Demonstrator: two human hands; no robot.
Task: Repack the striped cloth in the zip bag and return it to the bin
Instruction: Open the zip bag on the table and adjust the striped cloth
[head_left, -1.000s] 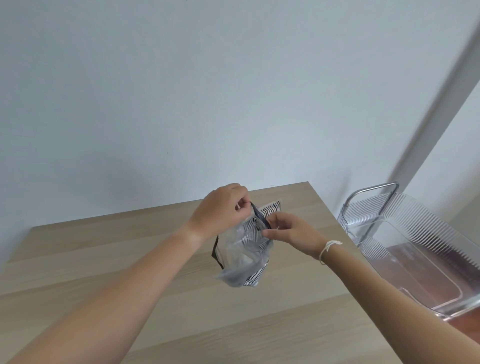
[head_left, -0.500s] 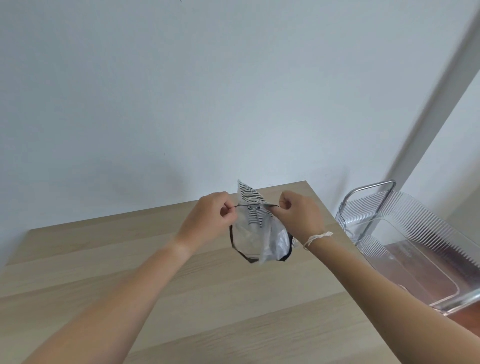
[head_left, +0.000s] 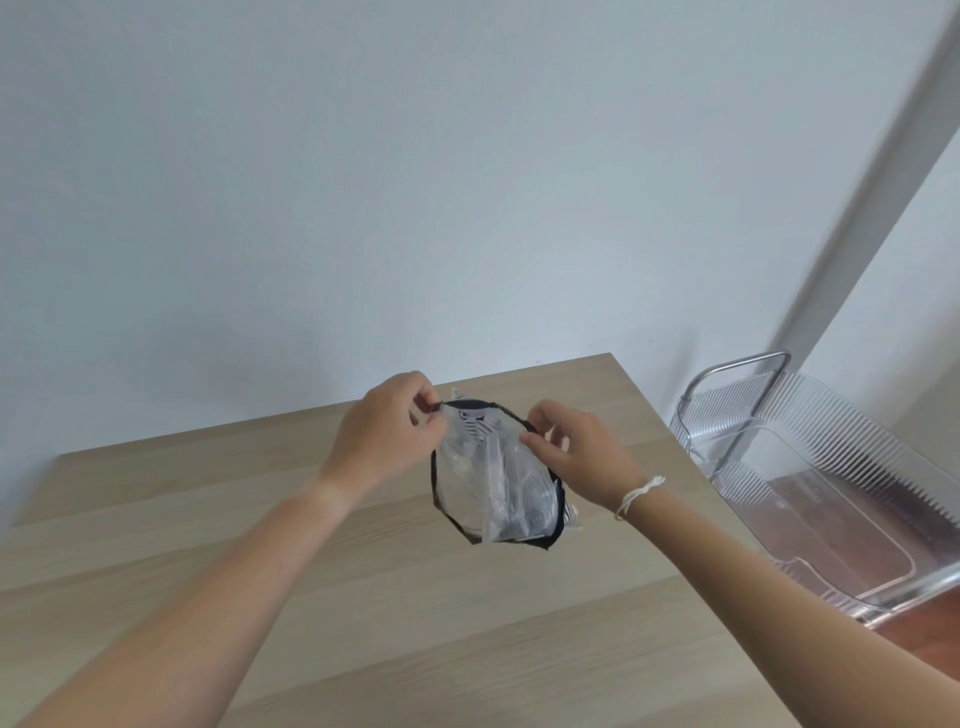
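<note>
A clear zip bag (head_left: 467, 499) with black edging hangs in the air above the wooden table (head_left: 363, 597). The black-and-white striped cloth (head_left: 480, 428) shows through the plastic inside it, and a striped corner pokes out at the bag's lower right. My left hand (head_left: 387, 434) pinches the top left corner of the bag. My right hand (head_left: 576, 457) pinches the top edge on the right side. A clear ribbed plastic bin (head_left: 852, 467) stands to the right of the table, lower than the tabletop.
A metal handle or frame (head_left: 727, 379) rises at the bin's far end. A pale wall stands behind the table. The table's right edge runs close to the bin. A white string bracelet is on my right wrist.
The bag has turned and now hangs wider between both hands. My right hand moved from the middle of the bag's mouth out to its right end. The cloth tip that stuck up sank lower.
</note>
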